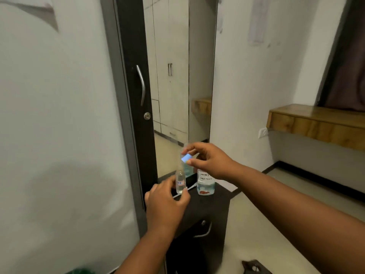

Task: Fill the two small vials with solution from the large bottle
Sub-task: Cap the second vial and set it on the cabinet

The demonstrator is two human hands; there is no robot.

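On the dark counter point(207, 206) beside the tall mirror point(177, 76), the left hand point(167, 200) pinches a small clear glass vial with a red and blue label point(180, 182), thumb and fingers closed round its lower body while it stands upright on the counter's far left corner. The right hand point(207, 161) is raised above and slightly to the right, fingers closed on a second small clear vial with a pale blue label point(185, 157), tilted so that its mouth points down toward the standing one. Just right of them and behind the right hand stands the large clear bottle with a handwritten white label point(205, 183), upright, with a shallow pool of liquid and something red at its base; whether it is capped I cannot tell.

The step looks like pouring or lining up one vial over the other. To do it well, keep the lower vial pressed flat on the counter, bring the upper mouth directly over the narrow neck, and tip slowly so nothing runs down the outside
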